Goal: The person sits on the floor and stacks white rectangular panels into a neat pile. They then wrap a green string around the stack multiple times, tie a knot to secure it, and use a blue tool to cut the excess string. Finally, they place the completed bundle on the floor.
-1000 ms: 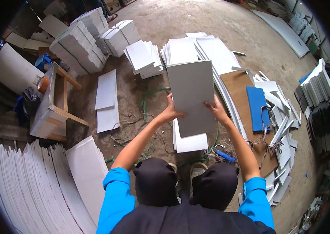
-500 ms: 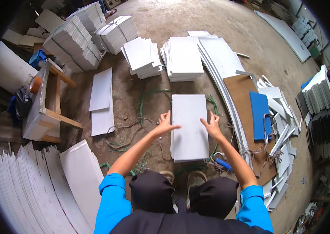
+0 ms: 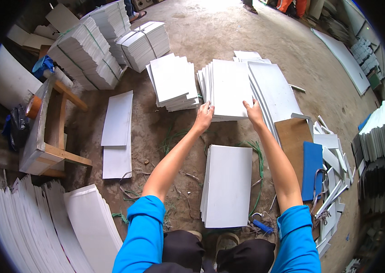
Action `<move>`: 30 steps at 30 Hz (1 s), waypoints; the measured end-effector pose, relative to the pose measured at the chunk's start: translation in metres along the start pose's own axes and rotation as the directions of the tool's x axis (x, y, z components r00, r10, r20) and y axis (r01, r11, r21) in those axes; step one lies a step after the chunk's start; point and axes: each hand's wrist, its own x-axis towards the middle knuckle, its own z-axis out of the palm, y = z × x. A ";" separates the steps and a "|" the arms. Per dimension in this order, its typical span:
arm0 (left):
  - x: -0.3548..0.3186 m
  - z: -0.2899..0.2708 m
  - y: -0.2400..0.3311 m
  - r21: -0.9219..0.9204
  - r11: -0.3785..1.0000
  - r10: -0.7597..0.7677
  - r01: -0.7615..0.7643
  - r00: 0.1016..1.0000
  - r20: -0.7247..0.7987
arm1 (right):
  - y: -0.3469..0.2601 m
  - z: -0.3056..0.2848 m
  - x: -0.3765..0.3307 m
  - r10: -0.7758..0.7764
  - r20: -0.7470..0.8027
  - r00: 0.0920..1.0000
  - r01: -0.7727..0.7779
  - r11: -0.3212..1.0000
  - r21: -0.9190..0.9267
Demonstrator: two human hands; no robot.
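- Knees and blue sleeves [image 3: 141, 227] fill the lower edge; the person crouches over a dirt floor [image 3: 179, 136].
- Just ahead of the knees lies a low pile of white sheets [image 3: 227, 184], squared up, with green strapping [image 3: 260, 157] curling along its right edge and a small blue-handled tool [image 3: 261, 226] at its near corner.
- Beyond that pile, both arms reach forward to a taller stack of white sheets [image 3: 230, 86]. The left hand [image 3: 204, 116] rests at the stack's near-left corner, the right hand [image 3: 253, 111] at its near-right edge; fingers are spread over the top sheet, thumbs toward the edge. Whether a sheet is already pinched I cannot tell.
- To do this well, I judge: lift one sheet only, peel it with the thumbs at both near corners, keep it level so it does not bend, and check that none clings beneath.
- In the way: the loose strapping between the two piles could catch a dragged sheet, so lifting clear looks wiser.
- Right of the arms lie a brown board [image 3: 292, 134], a blue board [image 3: 311, 164] and scattered white offcuts [image 3: 331, 182].
- Left stand a wooden stool [image 3: 49, 136], two single sheets on the floor [image 3: 117, 134] and a fan of sheets [image 3: 42, 223].
- Farther off, another loose stack [image 3: 172, 82] and strapped bundles [image 3: 106, 45].
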 end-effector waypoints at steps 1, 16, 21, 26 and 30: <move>0.000 0.005 0.001 -0.026 1.000 0.005 -0.006 1.000 -0.031 | -0.002 0.002 0.003 -0.001 -0.034 0.999 0.001 1.000 -0.004; -0.006 0.026 0.046 -0.165 0.982 -0.112 0.090 0.985 -0.134 | 0.035 -0.011 0.039 0.006 -0.022 1.000 -0.002 0.989 0.148; -0.003 0.031 0.055 0.007 0.998 -0.055 0.058 0.974 -0.220 | 0.043 -0.016 0.040 0.030 0.077 0.997 -0.052 0.950 0.308; -0.004 0.039 0.072 -0.033 0.999 -0.016 0.009 0.977 -0.213 | 0.057 -0.024 0.041 0.052 0.127 0.991 -0.097 0.920 0.380; -0.006 0.041 0.076 0.099 0.995 0.036 -0.012 0.969 -0.246 | 0.052 -0.021 0.036 0.065 0.133 0.989 -0.116 0.901 0.419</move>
